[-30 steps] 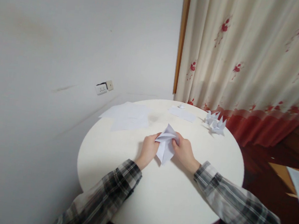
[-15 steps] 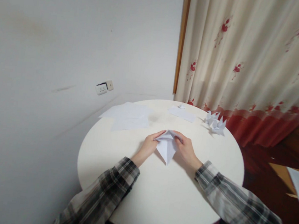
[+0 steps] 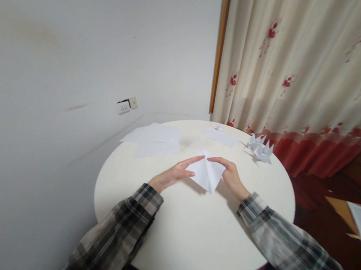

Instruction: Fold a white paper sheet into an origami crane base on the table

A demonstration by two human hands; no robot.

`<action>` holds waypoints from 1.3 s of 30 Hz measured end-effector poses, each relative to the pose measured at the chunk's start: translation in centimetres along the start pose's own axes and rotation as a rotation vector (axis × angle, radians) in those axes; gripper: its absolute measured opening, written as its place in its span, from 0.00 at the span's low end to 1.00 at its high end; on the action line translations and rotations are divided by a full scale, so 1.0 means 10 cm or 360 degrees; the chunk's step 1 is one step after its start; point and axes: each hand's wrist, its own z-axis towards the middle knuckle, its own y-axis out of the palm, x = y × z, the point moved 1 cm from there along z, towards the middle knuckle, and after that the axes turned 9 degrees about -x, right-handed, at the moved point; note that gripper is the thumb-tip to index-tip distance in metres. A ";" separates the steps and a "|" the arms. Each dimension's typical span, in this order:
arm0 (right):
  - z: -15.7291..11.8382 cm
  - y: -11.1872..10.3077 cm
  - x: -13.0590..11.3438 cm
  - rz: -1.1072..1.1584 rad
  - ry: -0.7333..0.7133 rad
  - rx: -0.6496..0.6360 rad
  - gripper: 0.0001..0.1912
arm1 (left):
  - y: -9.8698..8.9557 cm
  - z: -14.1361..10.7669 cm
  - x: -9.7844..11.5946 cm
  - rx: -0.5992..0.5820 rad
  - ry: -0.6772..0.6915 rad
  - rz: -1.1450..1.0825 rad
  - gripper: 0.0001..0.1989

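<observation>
A folded sheet of white paper (image 3: 207, 174) is held between my two hands above the middle of the table, its lower tip pointing toward me and a crease running down its centre. My left hand (image 3: 176, 172) grips its left side, thumb on the near face and index finger along the upper edge. On the right side, my right hand (image 3: 231, 174) holds the paper with the index finger stretched to its top; the thumb is largely hidden behind the paper.
The round white table (image 3: 169, 237) stands against the wall. Flat paper sheets (image 3: 156, 139) lie at its back left. A paper slip (image 3: 220, 137) and a small folded paper piece (image 3: 219, 128) lie at the back. Folded paper cranes (image 3: 261, 150) stand at the back right.
The paper has turned from a narrow, partly opened form to a wider, flatter face with its tip slightly to the right. My left fingers have shifted along its upper edge.
</observation>
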 end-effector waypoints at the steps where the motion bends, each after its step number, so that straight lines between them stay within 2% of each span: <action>1: -0.02 0.01 -0.03 -0.0072 -0.0074 -0.0053 0.18 | 0.01 0.00 0.01 0.0055 0.0017 -0.0082 0.34; 4: -0.07 0.07 -0.08 -0.0295 -0.0311 -0.0236 0.16 | -0.01 0.04 -0.02 0.0369 -0.0022 -0.0197 0.32; 7: -0.11 0.15 -0.08 -0.0459 -0.0516 -0.0369 0.17 | -0.04 0.08 -0.08 0.0606 -0.0074 -0.0151 0.23; 12: -0.13 0.16 -0.08 -0.0685 -0.0677 -0.0407 0.21 | -0.04 0.10 -0.07 0.0749 -0.0043 -0.0094 0.18; 18: -0.10 0.15 -0.09 -0.0814 -0.0704 -0.0373 0.27 | 0.01 0.10 0.00 0.0928 0.0212 -0.0041 0.15; 21: -0.11 0.17 -0.11 -0.0835 -0.0701 -0.0443 0.31 | 0.01 0.09 0.02 0.1016 0.0256 -0.0009 0.13; 24: -0.12 0.19 -0.17 -0.0728 -0.0637 -0.0566 0.29 | -0.02 0.09 0.02 0.1127 0.0306 0.0041 0.12; 27: -0.13 0.18 -0.22 -0.0448 -0.0550 -0.0631 0.20 | -0.09 0.09 0.00 0.1254 0.0366 0.0172 0.11; 29: -0.12 0.16 -0.22 -0.0157 -0.0408 -0.0597 0.16 | -0.15 0.09 -0.03 0.1331 0.0367 0.0302 0.11; 31: -0.09 0.16 -0.18 0.0141 -0.0157 -0.0483 0.18 | -0.18 0.10 -0.07 0.1359 0.0321 0.0441 0.10; 35: -0.04 0.23 -0.06 0.0449 0.0367 -0.0305 0.23 | -0.13 0.15 -0.20 0.1236 0.0162 0.0687 0.08; 39: -0.01 0.31 0.08 0.0540 0.0546 -0.0340 0.23 | -0.04 0.19 -0.34 0.1016 0.0020 0.0921 0.05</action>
